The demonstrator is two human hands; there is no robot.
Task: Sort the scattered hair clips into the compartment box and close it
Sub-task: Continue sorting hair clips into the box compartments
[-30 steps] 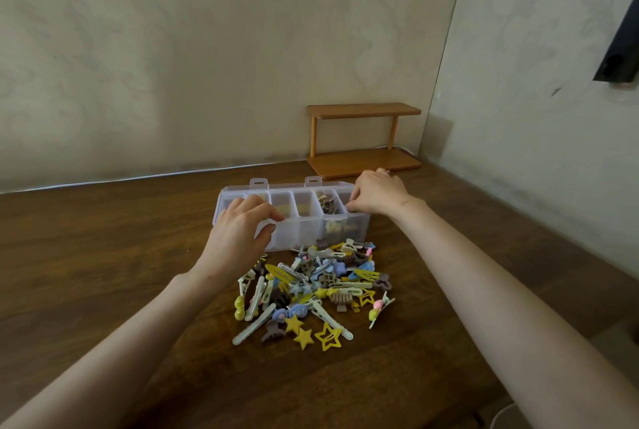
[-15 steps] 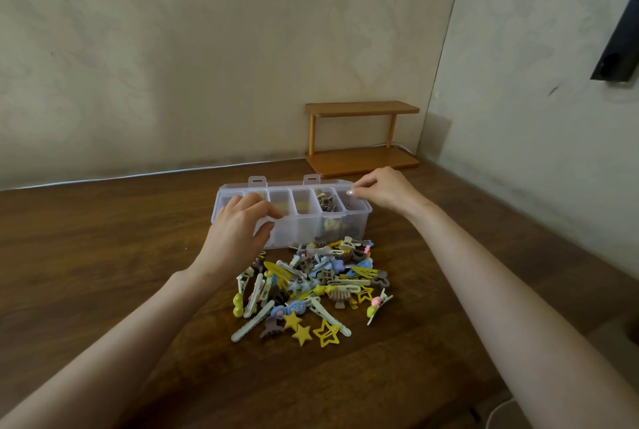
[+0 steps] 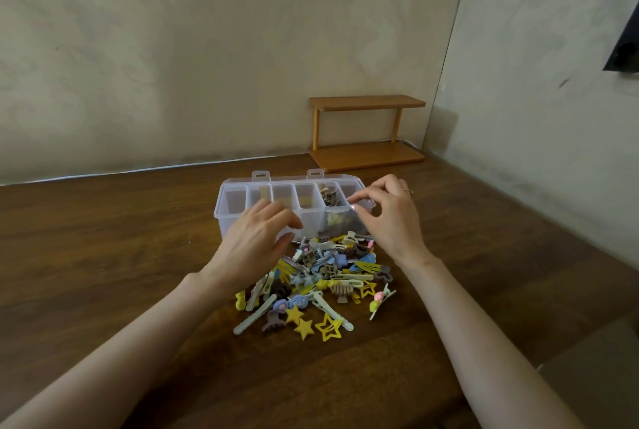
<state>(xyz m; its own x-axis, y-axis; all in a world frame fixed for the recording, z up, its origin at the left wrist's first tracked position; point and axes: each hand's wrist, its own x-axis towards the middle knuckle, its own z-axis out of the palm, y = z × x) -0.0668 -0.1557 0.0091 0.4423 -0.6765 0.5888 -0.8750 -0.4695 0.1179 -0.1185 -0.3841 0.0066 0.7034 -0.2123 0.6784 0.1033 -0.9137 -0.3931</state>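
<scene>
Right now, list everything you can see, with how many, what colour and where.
box: one, clear, lid open, mid-table; brown clips in a compartment near its right end
clips: a pile, too many to count; yellow, blue, brown, cream; on the table in front of the box
shelf: one, orange-brown wood, two tiers, at the back by the corner
table: one, dark brown wood
dark object: one, black, on the right wall, cut off by the frame edge
ring: one, gold, on the right hand
left hand: open, over the box front and the pile
right hand: fingers curled at the box's right end; unclear whether it holds anything
</scene>
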